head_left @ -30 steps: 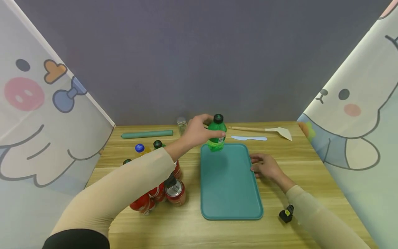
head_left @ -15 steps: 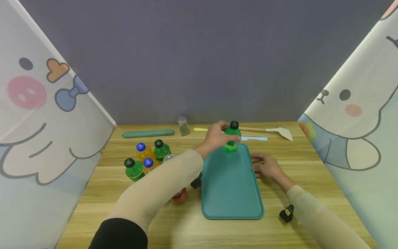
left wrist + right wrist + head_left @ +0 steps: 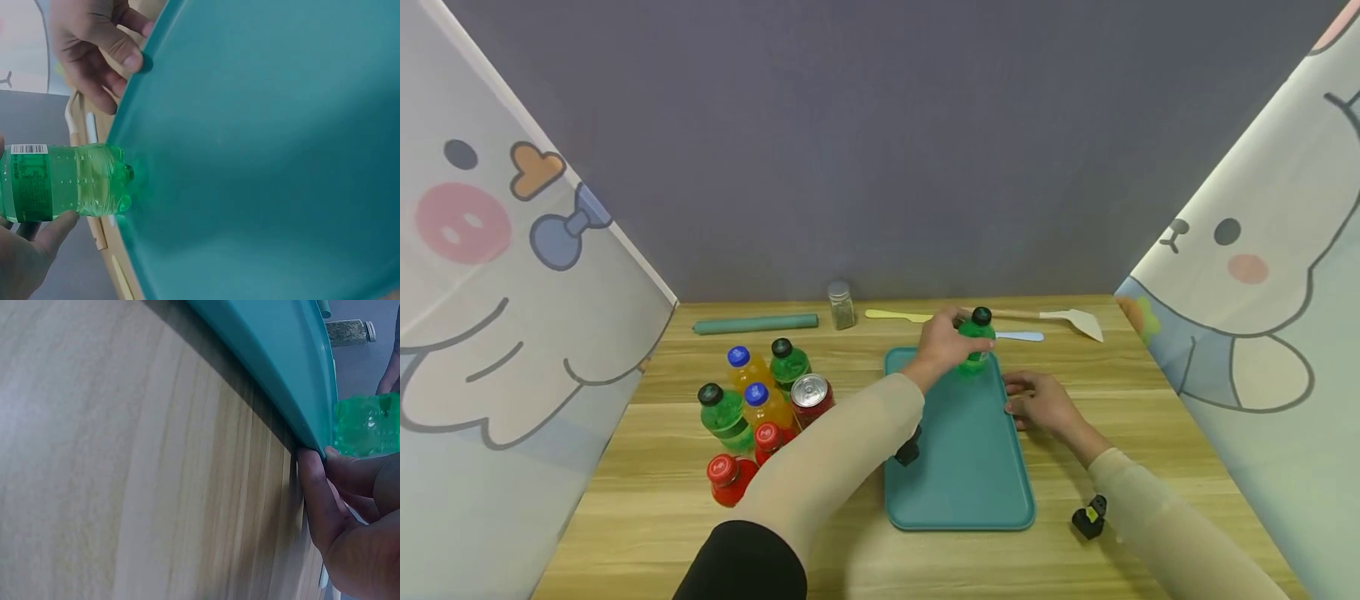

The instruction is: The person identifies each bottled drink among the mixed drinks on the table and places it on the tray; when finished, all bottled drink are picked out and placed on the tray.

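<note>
LEFT HAND (image 3: 945, 345): curled round green bottle (image 3: 977, 331), its 3 o'clock | BOTTLE: axis upright, tray (image 3: 962, 467) 1 o'clock corner, base contact unclear | RIGHT HAND (image 3: 1042, 404): pinching tray rim, 2 o'clock

- Three green bottles (image 3: 726, 422), two orange bottles (image 3: 768, 409), two red bottles (image 3: 731, 482) and one can (image 3: 812, 398) showed.
- Two knives (image 3: 895, 316), one spatula (image 3: 1081, 322), one jar (image 3: 842, 313) and one teal rod (image 3: 756, 323) lined the tabletop's (image 3: 955, 568) far edge.
- One tray (image 3: 958, 483) lay nearer.

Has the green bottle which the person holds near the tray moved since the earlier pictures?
Yes. In the head view, the green bottle has moved to the right, toward the far right corner of the tray, which has stayed in place.
</note>
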### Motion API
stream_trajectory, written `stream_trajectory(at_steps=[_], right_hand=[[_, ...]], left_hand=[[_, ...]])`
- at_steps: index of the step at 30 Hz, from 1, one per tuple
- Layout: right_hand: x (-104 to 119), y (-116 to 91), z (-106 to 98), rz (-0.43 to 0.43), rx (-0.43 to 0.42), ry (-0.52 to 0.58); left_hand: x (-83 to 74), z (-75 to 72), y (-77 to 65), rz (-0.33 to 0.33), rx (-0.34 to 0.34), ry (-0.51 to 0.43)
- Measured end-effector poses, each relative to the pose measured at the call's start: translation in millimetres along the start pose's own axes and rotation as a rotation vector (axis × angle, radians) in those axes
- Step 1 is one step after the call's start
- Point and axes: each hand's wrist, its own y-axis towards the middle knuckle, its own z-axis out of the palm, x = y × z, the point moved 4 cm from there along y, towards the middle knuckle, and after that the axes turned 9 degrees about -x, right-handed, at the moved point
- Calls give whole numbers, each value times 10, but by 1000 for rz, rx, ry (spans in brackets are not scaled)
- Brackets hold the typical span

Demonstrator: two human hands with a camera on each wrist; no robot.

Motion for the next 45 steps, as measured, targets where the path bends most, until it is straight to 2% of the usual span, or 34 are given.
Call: stream_trajectory(at_steps=[7, 13, 17, 22, 31, 38, 45], right_hand=[[-21, 11, 12, -12, -16, -2], [-28, 18, 9, -6, -21, -6], [-27, 27, 10, -1, -22, -10], [-36, 29, 10, 11, -19, -15], [-42, 21, 13, 28, -7, -10], [-28, 11, 22, 14, 0, -9], [-19, -14, 10, 6, -1, -10]], left_hand=[[43, 161, -2, 9, -9, -32], [43, 245, 10, 10, -13, -19], [27, 264, 15, 7, 2, -25], [7, 252, 20, 17, 59, -7], [-91, 90, -15, 27, 248, 36], [-156, -46, -76, 3, 298, 29], [-255, -273, -210, 40, 351, 19]])
